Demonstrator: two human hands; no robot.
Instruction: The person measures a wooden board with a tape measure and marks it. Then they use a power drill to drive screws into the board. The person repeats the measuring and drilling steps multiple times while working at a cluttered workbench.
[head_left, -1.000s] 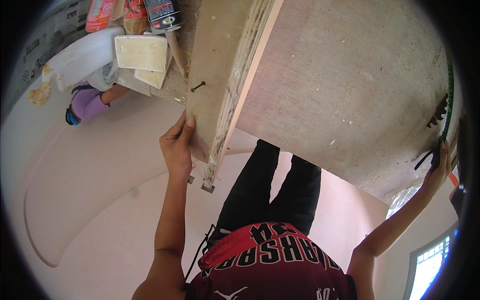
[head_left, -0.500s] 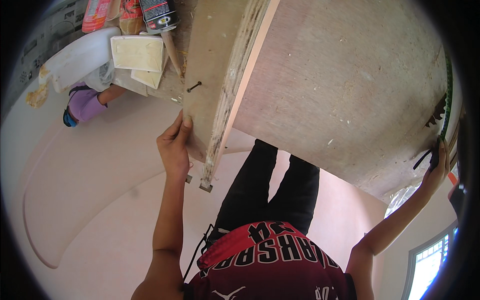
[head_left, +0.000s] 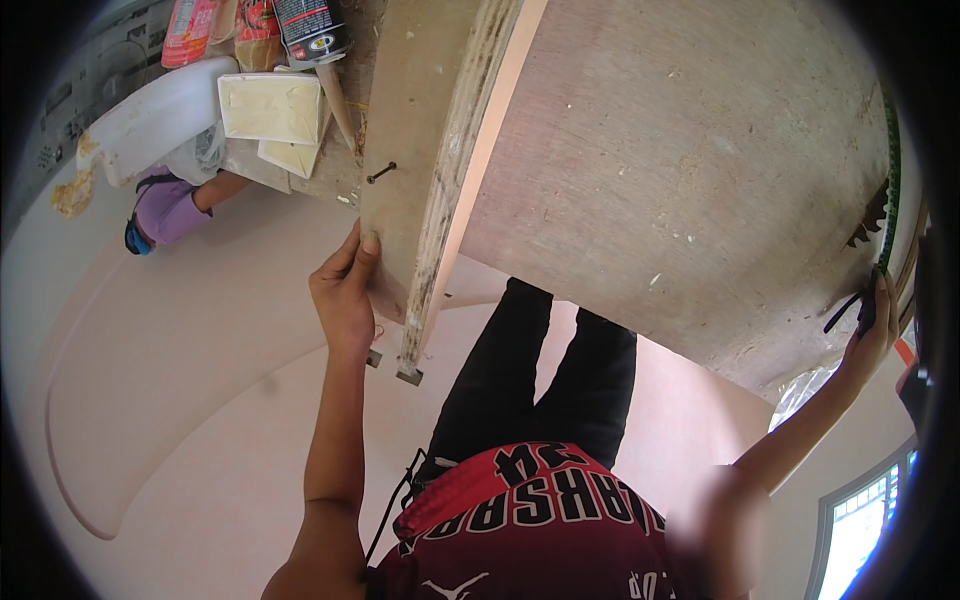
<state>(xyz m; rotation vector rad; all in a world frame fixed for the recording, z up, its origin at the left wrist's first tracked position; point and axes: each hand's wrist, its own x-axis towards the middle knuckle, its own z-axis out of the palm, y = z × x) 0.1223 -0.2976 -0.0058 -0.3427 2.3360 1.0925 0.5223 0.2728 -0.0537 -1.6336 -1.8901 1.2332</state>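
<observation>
at about ten o'clock a person in a purple sleeve (head_left: 165,212) reaches up beside a white plastic sheet (head_left: 160,112), with two pale cream square tiles (head_left: 270,108) just to the right of it. at eleven o'clock a dark cylindrical can (head_left: 310,28) and orange packets (head_left: 190,30) sit at the rim of the view.

your left hand (head_left: 345,295) is near the centre, a little toward nine o'clock. its fingers (head_left: 368,245) are pressed flat against the narrow pale plywood panel (head_left: 400,150), thumb on the near side, so the hand is partly closed around the panel's lower edge and gripping it. a dark screw (head_left: 381,173) sticks out of that panel at twelve o'clock from the hand. the rough layered edge of the panel runs down to a small metal bracket (head_left: 409,376) just below and right of your hand.

the large brown plywood board (head_left: 680,170) fills the view from twelve to three o'clock, touching the narrow panel along their shared edge.

your right hand (head_left: 872,325) is at three o'clock, at the board's far edge, curled around a black tool-like thing (head_left: 848,310); how tightly it closes you cannot tell. a green serrated strip (head_left: 888,170) runs along the rim above it.

at six o'clock stands a person in a red printed shirt (head_left: 530,530) and black trousers (head_left: 530,380).
</observation>
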